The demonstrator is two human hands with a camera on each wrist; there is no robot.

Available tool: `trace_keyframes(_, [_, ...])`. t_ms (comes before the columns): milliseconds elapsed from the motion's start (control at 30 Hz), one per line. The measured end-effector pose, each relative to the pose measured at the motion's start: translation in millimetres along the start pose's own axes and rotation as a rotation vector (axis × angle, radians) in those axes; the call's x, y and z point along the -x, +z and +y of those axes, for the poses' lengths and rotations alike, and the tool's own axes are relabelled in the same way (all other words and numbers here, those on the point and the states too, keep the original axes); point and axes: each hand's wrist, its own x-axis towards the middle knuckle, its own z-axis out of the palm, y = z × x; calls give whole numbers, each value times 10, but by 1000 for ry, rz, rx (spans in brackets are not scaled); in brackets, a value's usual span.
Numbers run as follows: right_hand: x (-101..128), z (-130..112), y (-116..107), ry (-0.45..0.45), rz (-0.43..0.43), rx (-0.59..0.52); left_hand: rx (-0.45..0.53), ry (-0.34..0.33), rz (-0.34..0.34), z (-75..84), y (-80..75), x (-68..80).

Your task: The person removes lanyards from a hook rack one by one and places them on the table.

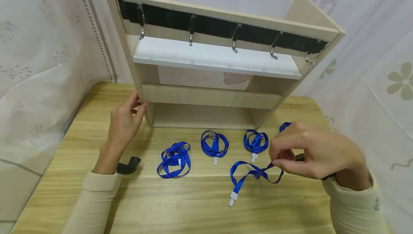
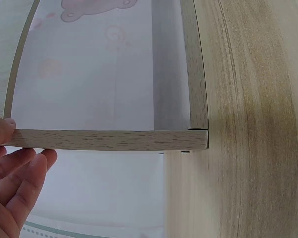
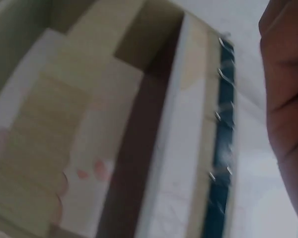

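My left hand (image 1: 124,122) grips the left side panel of a light wooden shelf rack (image 1: 209,96). In the left wrist view the thumb lies on one face of the panel (image 2: 109,140) and the fingers on the other. Over the table at the right, my right hand (image 1: 313,151) pinches a blue lanyard (image 1: 259,173) between thumb and fingertips. Its strap hangs in loose loops, with a white clip (image 1: 233,196) at the lower left end. The right wrist view is blurred; part of the hand (image 3: 288,94) shows there, but not the lanyard.
Several metal hooks (image 1: 191,29) line a black strip along the rack's top. Coiled blue lanyards (image 1: 215,146) lie in a row before the rack; one (image 1: 285,126) is partly behind my right hand. Wooden table (image 1: 180,209) beneath; patterned curtains (image 1: 38,47) surround it.
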Motion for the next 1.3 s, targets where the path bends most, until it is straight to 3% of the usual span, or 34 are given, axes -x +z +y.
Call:
trace_keyframes(133, [-106, 130, 196, 45, -114, -125, 6, 0, 4, 1, -7, 0])
trace_keyframes(267, [-186, 291, 372, 161, -181, -216, 3, 1, 0, -11, -3, 2])
trace_keyframes(500, [-139, 610, 568, 441, -208, -169, -11, 4, -2, -20, 6, 2])
trace_keyframes(600, [-58, 704, 617, 528, -219, -67, -13, 1, -1, -25, 6, 3])
trace_keyframes(733, [60, 798, 738, 551, -284, 135, -2, -4, 0, -8, -1, 2])
trace_keyframes(833, [148, 809, 858, 561, -359, 211, 5, -7, -2, 6, -4, 1])
trace_keyframes(1167, [306, 755, 1297, 701, -563, 62, -12, -6, -3, -8, -4, -2])
trace_keyframes(1300, [353, 770, 1339, 727, -579, -37, -14, -5, -7, -20, -2, -1])
